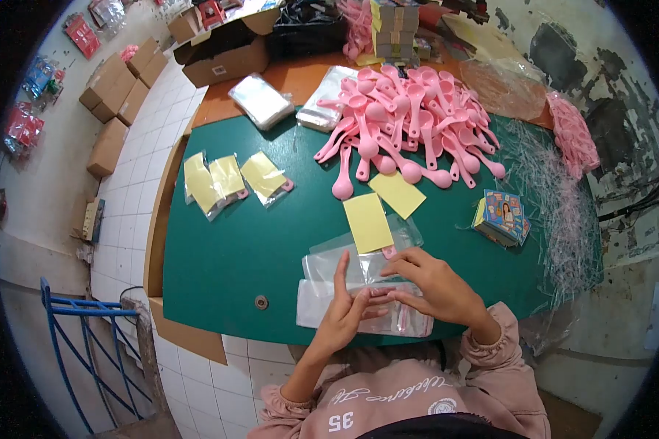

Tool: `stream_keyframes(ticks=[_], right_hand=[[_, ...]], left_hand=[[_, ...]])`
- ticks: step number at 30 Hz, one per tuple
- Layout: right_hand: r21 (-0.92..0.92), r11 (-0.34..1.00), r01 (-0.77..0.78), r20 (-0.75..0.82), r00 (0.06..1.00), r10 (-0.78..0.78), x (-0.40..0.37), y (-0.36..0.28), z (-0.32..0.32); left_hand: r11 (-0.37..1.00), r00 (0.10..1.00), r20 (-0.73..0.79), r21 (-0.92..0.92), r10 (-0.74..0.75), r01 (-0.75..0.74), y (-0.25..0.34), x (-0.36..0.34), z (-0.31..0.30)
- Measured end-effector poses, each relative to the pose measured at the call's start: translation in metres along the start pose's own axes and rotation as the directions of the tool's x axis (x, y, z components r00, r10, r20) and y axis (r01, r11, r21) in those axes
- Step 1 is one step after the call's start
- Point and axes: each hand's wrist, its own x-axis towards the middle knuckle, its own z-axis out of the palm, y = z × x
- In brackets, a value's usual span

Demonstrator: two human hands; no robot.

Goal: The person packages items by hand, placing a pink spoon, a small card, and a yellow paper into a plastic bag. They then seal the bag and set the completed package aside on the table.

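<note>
My left hand [344, 314] is over the near edge of the green table, its index finger stretched up and its other fingers apart. Beside it my right hand [443, 289] has bent, spread fingers, with the fingertips of both hands close together. No held thing shows in either hand. Beneath them lie clear plastic bags [318, 304]. Just beyond, a yellow card [368, 223] lies over the bags, a pink spoon handle [389, 252] poking out below it. A second yellow card [397, 194] lies behind, close to a large heap of pink measuring spoons [410, 117].
Packed bags with yellow cards [216, 181] lie at the left of the green table [220, 271]. A stack of printed cards [502, 217] stands at right, near shredded clear plastic [564, 227]. Bundles of clear bags [262, 101] and an open carton [227, 58] are at the back.
</note>
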Motion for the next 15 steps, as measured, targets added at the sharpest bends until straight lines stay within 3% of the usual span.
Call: stream_keyframes(ticks=[2, 6, 10, 12, 15], right_hand=[[-0.048, 0.999, 0.009, 0.015, 1.000, -0.009, 0.000, 0.001, 0.009], [-0.122, 0.987, 0.107, 0.041, 0.994, -0.102, 0.006, 0.012, 0.024], [-0.122, 0.989, 0.080, 0.077, 0.994, -0.071, 0.009, 0.013, 0.031], [-0.153, 0.978, 0.141, 0.087, 0.988, -0.129, 0.011, 0.011, 0.031], [-0.216, 0.954, 0.208, 0.097, 0.977, -0.191, 0.010, 0.006, 0.032]], left_hand=[[0.985, 0.999, -0.043, 0.172, -0.009, 0.016, 0.001, -0.001, -0.006], [0.970, 0.998, -0.062, 0.242, -0.013, 0.028, -0.003, 0.001, -0.010], [0.969, 0.998, -0.062, 0.248, 0.023, -0.007, -0.007, 0.000, -0.009], [0.947, 0.992, -0.090, 0.316, 0.092, -0.059, -0.001, -0.002, -0.004], [0.976, 0.989, -0.146, 0.219, 0.028, 0.005, 0.004, -0.002, -0.005]])
